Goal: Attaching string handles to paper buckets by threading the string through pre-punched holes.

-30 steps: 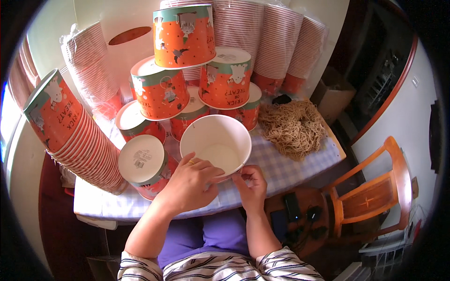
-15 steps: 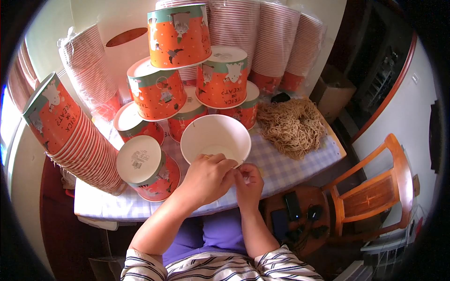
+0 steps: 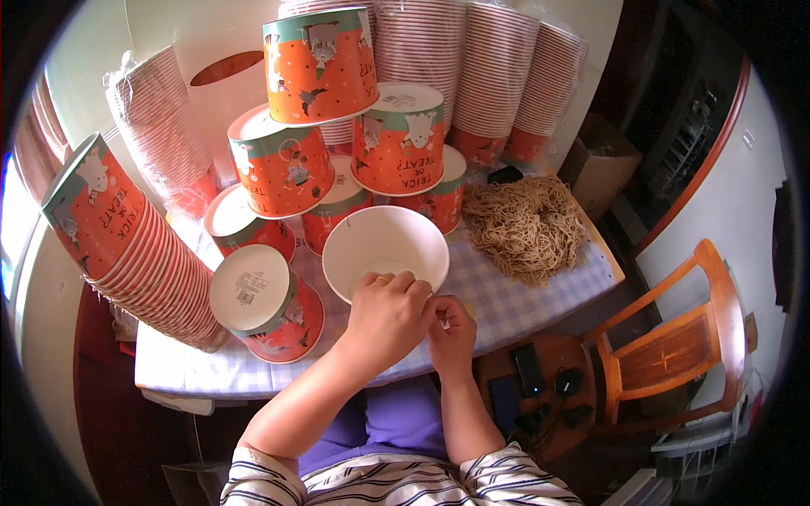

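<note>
A paper bucket (image 3: pixel 371 236), white inside, stands mouth up at the table's middle; a small dark thread-like mark shows inside its far left rim. My left hand (image 3: pixel 392 312) is closed over the near rim, its fingertips partly hidden inside. Just right of it, against the outside of the rim, my right hand (image 3: pixel 451 333) has its fingers curled in a pinch. Something small and pale shows there, too little to name. Left of the bucket an orange and green printed bucket (image 3: pixel 253 287) sits upside down.
Upturned printed buckets (image 3: pixel 321 72) form a pyramid behind. A leaning stack of nested buckets (image 3: pixel 152 253) is at left; wrapped stacks (image 3: pixel 418 51) line the wall. Tan string (image 3: pixel 527 228) lies heaped at right on the checked cloth (image 3: pixel 498 308). A wooden chair (image 3: pixel 666 363) stands beyond.
My left hand has shifted slightly right along the near rim, and my right hand has moved slightly right with it. The bucket has moved a little left.
</note>
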Tool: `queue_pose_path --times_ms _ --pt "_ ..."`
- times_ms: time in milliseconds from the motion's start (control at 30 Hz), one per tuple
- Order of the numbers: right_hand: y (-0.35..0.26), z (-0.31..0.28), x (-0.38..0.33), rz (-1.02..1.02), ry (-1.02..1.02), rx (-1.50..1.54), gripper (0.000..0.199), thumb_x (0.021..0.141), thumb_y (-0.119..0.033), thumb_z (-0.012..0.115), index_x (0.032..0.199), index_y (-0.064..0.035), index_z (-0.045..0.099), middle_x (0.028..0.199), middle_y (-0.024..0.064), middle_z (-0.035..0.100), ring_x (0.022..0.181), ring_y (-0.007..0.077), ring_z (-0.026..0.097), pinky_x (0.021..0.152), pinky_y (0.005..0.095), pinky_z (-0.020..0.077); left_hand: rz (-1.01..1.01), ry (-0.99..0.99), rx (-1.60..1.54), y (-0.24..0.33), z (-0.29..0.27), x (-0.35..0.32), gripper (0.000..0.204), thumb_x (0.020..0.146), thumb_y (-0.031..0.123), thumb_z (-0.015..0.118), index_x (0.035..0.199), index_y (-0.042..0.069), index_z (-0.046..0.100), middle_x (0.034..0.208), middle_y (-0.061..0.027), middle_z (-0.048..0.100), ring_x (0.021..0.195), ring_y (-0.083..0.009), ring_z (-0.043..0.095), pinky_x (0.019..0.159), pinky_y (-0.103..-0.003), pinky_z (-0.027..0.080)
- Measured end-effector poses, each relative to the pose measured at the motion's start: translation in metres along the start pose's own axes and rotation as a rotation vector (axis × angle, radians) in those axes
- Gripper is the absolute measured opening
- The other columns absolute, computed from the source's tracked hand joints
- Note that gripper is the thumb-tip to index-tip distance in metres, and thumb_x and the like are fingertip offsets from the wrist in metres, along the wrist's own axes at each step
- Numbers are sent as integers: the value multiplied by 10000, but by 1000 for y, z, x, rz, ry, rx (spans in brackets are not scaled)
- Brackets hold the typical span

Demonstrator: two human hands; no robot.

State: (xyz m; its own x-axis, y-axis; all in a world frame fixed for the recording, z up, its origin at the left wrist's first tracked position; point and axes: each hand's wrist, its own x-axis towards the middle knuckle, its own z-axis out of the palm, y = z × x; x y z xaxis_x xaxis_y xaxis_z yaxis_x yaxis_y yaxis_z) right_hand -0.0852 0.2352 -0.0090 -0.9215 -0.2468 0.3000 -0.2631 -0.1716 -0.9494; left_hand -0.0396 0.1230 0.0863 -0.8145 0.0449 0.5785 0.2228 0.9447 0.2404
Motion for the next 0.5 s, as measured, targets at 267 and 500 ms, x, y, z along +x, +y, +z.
queue_pose_path --times_ms 267,500 --pt "1 -4 3 49 3 -84 83 806 -19 634 883 -33 607 779 46 585 668 131 543 635 257 456 -53 -8 -13 -2 5 2 143 692 170 679 779 69 628 741 -95 628 726 -286 628 682 -412 449" --pt "2 -4 3 6 -2 -133 109 792 -22 639 897 -28 609 802 59 603 697 142 573 650 262 466 -10 55 6 -3 8 3 107 670 161 670 702 70 623 665 -78 607 656 -278 616 664 -407 451"
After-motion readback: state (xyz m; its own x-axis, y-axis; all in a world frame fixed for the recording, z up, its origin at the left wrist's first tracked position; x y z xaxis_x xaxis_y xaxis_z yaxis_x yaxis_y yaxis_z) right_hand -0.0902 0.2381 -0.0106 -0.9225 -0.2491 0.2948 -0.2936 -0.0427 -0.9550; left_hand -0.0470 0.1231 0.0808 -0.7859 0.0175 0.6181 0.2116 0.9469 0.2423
